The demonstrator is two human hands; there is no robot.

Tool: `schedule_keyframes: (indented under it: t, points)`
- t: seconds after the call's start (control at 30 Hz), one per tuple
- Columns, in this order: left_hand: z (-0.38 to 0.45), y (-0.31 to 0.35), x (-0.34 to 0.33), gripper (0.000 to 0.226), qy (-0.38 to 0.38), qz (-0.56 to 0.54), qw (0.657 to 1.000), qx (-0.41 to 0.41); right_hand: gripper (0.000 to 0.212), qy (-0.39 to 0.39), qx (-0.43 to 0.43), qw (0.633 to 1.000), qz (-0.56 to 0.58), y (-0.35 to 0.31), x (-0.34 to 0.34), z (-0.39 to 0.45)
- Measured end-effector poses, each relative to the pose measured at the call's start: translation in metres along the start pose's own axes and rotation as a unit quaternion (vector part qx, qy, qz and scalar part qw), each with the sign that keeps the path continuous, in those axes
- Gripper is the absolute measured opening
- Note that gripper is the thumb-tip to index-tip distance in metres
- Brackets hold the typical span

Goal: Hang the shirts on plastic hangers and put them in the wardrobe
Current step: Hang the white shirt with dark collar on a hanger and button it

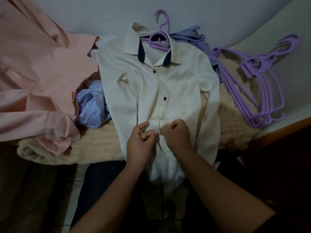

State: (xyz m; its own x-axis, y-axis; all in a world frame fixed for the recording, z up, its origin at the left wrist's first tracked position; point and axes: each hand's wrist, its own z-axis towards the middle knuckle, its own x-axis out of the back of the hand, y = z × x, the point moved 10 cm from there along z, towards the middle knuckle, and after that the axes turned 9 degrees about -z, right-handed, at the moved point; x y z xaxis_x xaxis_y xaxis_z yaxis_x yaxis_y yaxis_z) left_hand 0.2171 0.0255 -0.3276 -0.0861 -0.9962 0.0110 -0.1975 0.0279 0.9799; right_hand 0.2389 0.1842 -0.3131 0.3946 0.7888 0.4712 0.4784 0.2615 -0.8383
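While both hands pinch its placket, left hand [140,140] and right hand [176,134] | white shirt [168,91] lies near the bed's front edge: soft, light, slippery | lift by purple hanger [159,37] hook.

Two bare forearms are shown entering from the lower edge, each ending in a bare hand: the left hand [140,142] and the right hand [178,135]. No rings, watch or bracelet can be made out. A dark sleeve [262,222] is seen on the right upper arm, at the lower right corner.
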Motion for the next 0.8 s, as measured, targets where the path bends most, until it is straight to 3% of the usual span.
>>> schedule_keyframes:
  t: [0.17,0.53,0.8]
  points:
    - [0.01,-0.007,-0.001,0.039,-0.016,-0.016,1.0,0.016,0.027,-0.06,-0.003,0.998,0.002,0.003,-0.01,0.004]
    - [0.018,-0.03,0.0,0.037,0.005,-0.138,0.985,0.102,0.033,-0.062,-0.003,0.998,0.017,0.01,-0.013,0.012]
    - [0.027,-0.023,-0.007,0.053,-0.015,-0.083,0.995,0.058,0.03,-0.048,0.027,0.998,0.008,0.01,-0.014,0.013]
